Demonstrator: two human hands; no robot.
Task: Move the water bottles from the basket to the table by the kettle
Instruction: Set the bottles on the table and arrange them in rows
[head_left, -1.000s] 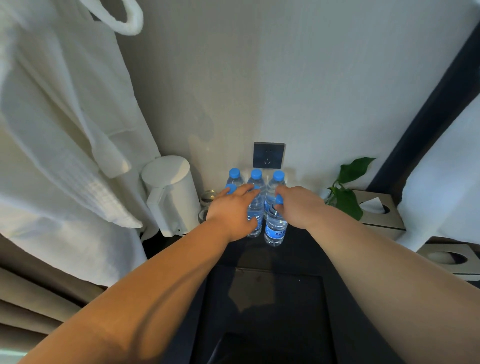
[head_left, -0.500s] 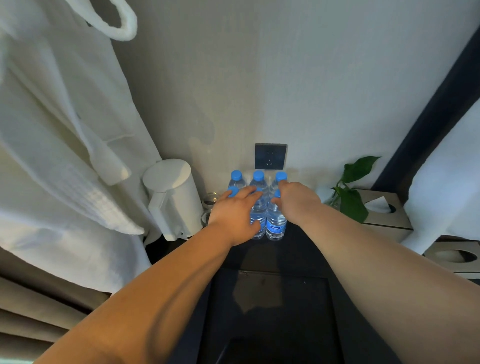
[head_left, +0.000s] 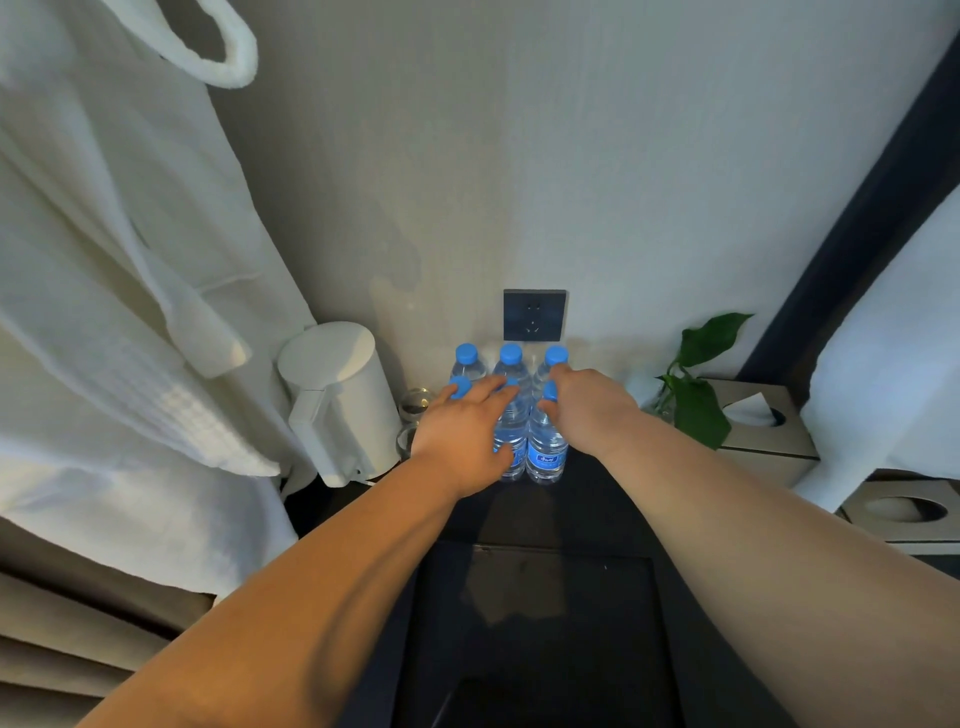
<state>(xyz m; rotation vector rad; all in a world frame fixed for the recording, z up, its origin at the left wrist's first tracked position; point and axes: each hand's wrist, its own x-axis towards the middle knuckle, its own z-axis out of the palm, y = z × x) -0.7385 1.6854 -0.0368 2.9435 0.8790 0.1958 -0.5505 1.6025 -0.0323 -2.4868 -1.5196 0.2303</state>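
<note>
Both hands are out over the bottles (head_left: 544, 451) on the dark counter (head_left: 597, 499), and they cover a good part of them. The left hand (head_left: 464, 434) lies flat with fingers spread across the front-left bottles, gripping nothing I can see. The right hand (head_left: 587, 408) curls over the tops on the right; its fingers are hidden, so I cannot tell whether it holds a bottle.

I count six blue caps, three in the back row against the wall and three in front, one of those only peeking out between the left fingers. The bottles stand upright in a tight cluster just right of the one white kettle (head_left: 340, 402), below the socket (head_left: 534, 314). Two glasses (head_left: 414, 402) sit between kettle and bottles, half hidden by the left hand.

A bathrobe (head_left: 119, 291) hangs over the counter's left edge, close beside the kettle. To the right are a plant (head_left: 698, 395) and a tissue box (head_left: 763, 426); a second box (head_left: 904, 506) is cut off at the frame edge. The counter in front of the bottles lies open.
</note>
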